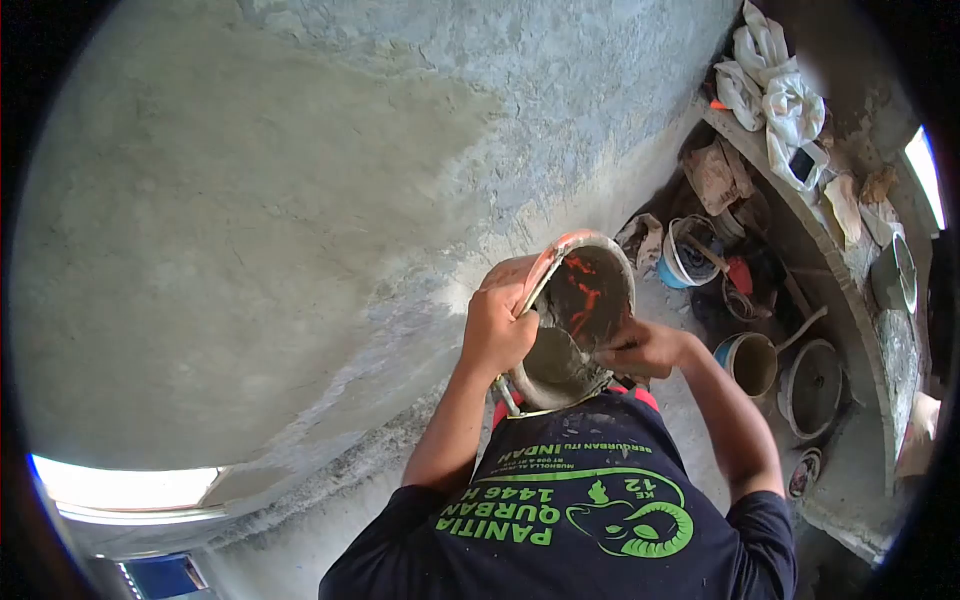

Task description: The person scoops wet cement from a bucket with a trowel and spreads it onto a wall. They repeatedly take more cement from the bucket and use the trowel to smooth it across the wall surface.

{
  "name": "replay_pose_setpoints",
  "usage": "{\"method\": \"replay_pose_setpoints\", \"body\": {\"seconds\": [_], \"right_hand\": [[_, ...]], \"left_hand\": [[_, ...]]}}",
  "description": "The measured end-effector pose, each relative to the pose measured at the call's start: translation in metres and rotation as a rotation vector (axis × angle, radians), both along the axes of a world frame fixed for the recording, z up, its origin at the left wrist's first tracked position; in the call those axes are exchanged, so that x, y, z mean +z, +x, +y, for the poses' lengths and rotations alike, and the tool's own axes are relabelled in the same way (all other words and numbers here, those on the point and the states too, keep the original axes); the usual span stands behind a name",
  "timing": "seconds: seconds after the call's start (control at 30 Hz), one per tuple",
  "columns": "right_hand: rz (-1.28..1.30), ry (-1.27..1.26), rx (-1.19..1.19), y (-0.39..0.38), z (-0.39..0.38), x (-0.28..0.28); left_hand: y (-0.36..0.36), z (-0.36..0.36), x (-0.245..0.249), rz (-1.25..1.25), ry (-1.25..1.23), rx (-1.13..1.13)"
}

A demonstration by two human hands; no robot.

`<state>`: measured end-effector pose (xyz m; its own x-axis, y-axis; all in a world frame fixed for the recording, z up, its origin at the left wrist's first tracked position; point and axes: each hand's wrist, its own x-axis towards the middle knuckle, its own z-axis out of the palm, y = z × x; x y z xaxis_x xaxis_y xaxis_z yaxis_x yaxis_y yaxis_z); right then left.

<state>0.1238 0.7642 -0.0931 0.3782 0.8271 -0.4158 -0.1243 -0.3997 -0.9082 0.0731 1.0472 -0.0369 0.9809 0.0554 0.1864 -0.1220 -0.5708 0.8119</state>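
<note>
A mortar-smeared reddish bucket (pixel 585 240) is tilted in front of my body, its mouth facing me. Grey wet mortar (pixel 558 362) lies inside, and orange patches of the inner wall show through. My left hand (pixel 500 328) is closed around the bucket's left rim. From the right, my right hand (pixel 648 350) reaches over the rim into the mouth with its fingers bent. Shadow and mortar hide its fingertips, so what they hold I cannot make out. Close to my left hand rises a grey plastered wall (pixel 260 240), darker and damp-looking in its middle.
On the right floor stand a white-and-blue bucket (pixel 690 255) with tools, another bucket (pixel 750 362) and a round basin (pixel 810 390). White sacks (pixel 790 105) lie on a curved concrete ledge (pixel 840 235). A bright opening (pixel 130 485) shows at lower left.
</note>
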Motion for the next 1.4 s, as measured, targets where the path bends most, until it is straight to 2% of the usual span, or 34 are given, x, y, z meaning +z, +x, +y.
{"method": "replay_pose_setpoints", "body": {"seconds": [0.1, 0.17, 0.2, 0.23, 0.3, 0.33, 0.53, 0.67, 0.73, 0.83, 0.87, 0.9, 1.0, 1.13, 1.23, 1.33, 1.4], "right_hand": [[0.115, -0.013, -0.029, -0.009, -0.012, -0.004], [0.225, 0.100, -0.110, -0.012, -0.021, -0.011], [0.347, 0.103, -0.117, -0.011, -0.029, -0.013], [0.339, 0.104, -0.120, -0.015, -0.036, -0.020], [0.384, 0.302, -0.261, -0.022, -0.048, -0.036], [0.445, 0.298, -0.325, -0.026, -0.055, -0.031], [0.447, 0.420, -0.512, -0.053, -0.093, -0.044], [0.418, 0.465, -0.579, -0.067, -0.105, -0.040], [0.359, 0.457, -0.617, -0.070, -0.108, -0.029], [0.323, 0.484, -0.587, -0.073, -0.111, -0.027], [0.344, 0.450, -0.598, -0.074, -0.111, -0.019], [0.364, 0.416, -0.612, -0.075, -0.109, -0.011], [0.355, 0.414, -0.568, -0.073, -0.108, -0.016], [0.347, 0.322, -0.542, -0.075, -0.108, -0.021], [0.335, 0.301, -0.523, -0.079, -0.112, -0.028], [0.346, 0.297, -0.501, -0.077, -0.115, -0.013], [0.363, 0.339, -0.495, -0.078, -0.118, -0.012]], "left_hand": [[-0.004, -0.012, 0.011, -0.051, -0.009, 0.029], [-0.005, -0.011, 0.014, -0.038, 0.060, 0.026], [-0.004, -0.012, 0.014, -0.012, 0.004, 0.047], [-0.004, -0.013, 0.014, 0.015, -0.053, 0.066], [-0.003, -0.011, 0.009, -0.009, -0.100, 0.055], [-0.004, -0.008, 0.006, -0.015, -0.077, 0.058], [-0.004, -0.004, 0.007, 0.025, 0.060, 0.035], [0.001, 0.013, -0.016, 0.075, -0.050, 0.107], [0.000, 0.011, -0.010, 0.133, -0.157, 0.174], [-0.002, 0.011, -0.014, 0.172, -0.189, 0.213], [-0.007, 0.007, -0.008, 0.192, -0.062, 0.257], [-0.003, 0.007, -0.009, 0.168, -0.056, 0.238], [-0.007, 0.006, -0.020, 0.195, -0.148, 0.259], [-0.012, 0.008, -0.036, 0.228, -0.111, 0.285], [-0.018, 0.006, -0.039, 0.247, -0.181, 0.307], [-0.022, 0.002, -0.042, 0.246, -0.237, 0.257], [-0.026, -0.002, -0.032, 0.263, -0.174, 0.264]]}}
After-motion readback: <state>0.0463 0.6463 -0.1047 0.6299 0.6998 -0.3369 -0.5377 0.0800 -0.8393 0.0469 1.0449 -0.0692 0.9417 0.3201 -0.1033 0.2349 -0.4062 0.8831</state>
